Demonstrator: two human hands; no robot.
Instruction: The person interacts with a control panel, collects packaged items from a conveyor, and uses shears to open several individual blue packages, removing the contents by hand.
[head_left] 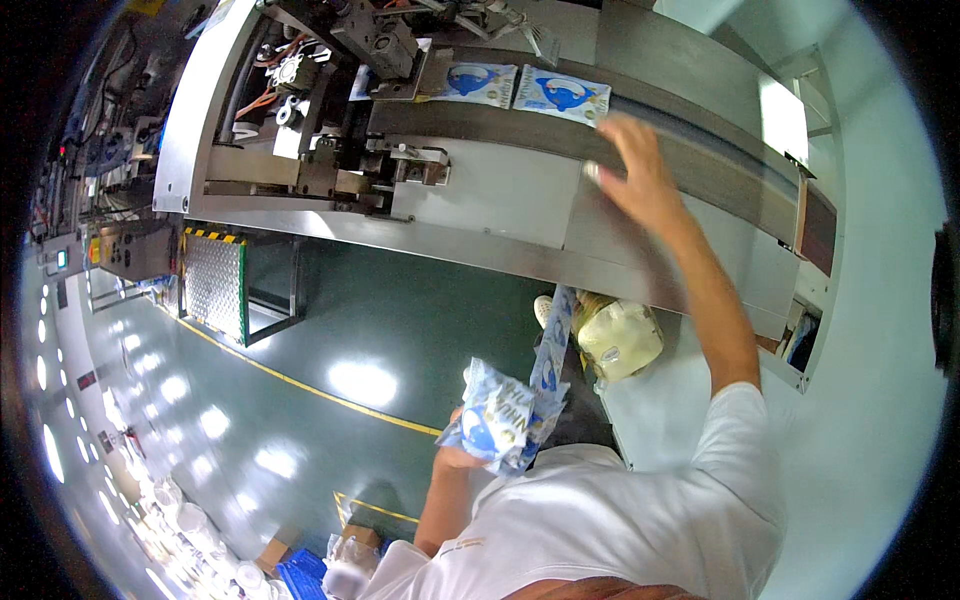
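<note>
My left hand [456, 455] is closed around a bunch of white and blue plastic packets [492, 412], held low in front of my body. A long strip of the same printed film [551, 345] rises beside the bunch toward the machine's edge. Over the conveyor, my right hand [640, 172] has its thumb and fingers apart, with nothing visible between them. Its fingertips are close to the nearer corner of a flat white and blue packet [562, 94]; whether they touch cannot be made out. Just left of that packet lies a matching one [478, 84] on the conveyor belt [700, 145].
The machine's metal frame [400, 232] runs across in front of me, with mechanical parts [290, 105] at its left. A yellowish bag [620, 338] sits below the edge near my feet. Left stands a metal step platform [215, 285]; a blue crate [303, 574] is at lower left.
</note>
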